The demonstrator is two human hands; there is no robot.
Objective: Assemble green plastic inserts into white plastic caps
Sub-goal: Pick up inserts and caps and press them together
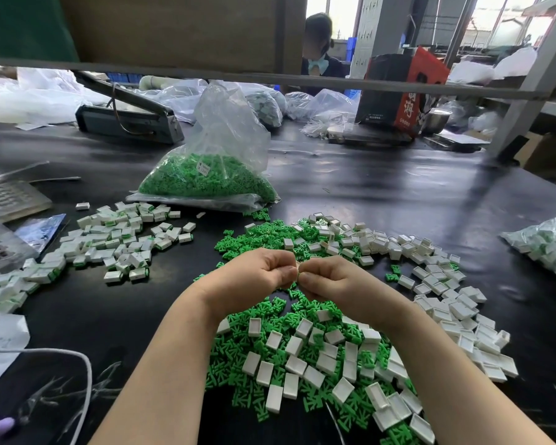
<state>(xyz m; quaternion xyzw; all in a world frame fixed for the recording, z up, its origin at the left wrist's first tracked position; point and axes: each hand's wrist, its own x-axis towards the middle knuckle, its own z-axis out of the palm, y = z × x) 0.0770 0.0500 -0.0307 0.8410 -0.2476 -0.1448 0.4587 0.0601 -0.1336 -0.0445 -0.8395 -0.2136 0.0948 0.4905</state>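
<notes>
While both hands meet above the mixed heap (pixel 305 351) on the black table (pixel 398 187), left hand (pixel 257 277) and right hand (pixel 329 279) pinch together on one small piece (pixel 297 270), mostly hidden by fingertips, so cap or insert can't be told. Parts look light, stiff, slick; grip by the side walls. Finished caps (pixel 109 248) lie left.

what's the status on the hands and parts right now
Left hand and right hand pinched together on a small part, mostly hidden. Loose inserts and caps below. Nothing obstructing.
</notes>
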